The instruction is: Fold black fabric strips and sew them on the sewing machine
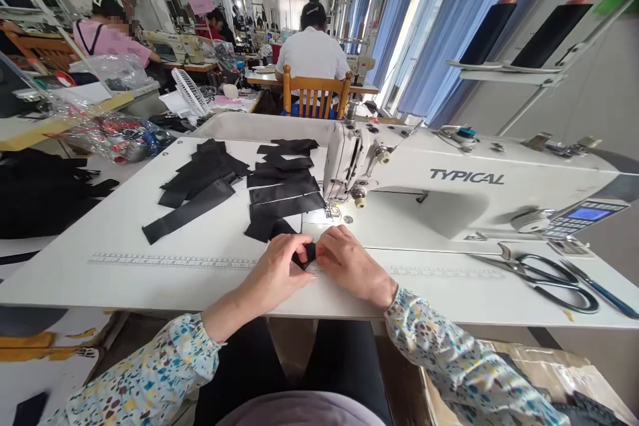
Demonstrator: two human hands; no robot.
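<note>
Between my two hands, just in front of the sewing machine's needle area, is a small black fabric piece point(305, 257). My left hand point(280, 266) pinches its left side, thumb and fingers curved around it. The fingers of my right hand point(349, 263) are bent and closed on its right end. Right behind my hands, strips of black fabric point(287, 205) lie in a row up to the presser foot point(331, 210). Farther left is a loose pile of black strips point(204, 173). The white sewing machine point(399, 173) stands to the right.
Large scissors point(544, 276) and a blue-handled tool point(602, 287) lie at the table's right. A printed ruler point(174, 261) runs along the front. Thread cones point(549, 33) stand above the machine. Black cloth point(44, 193) lies on the left. Other people sit farther back.
</note>
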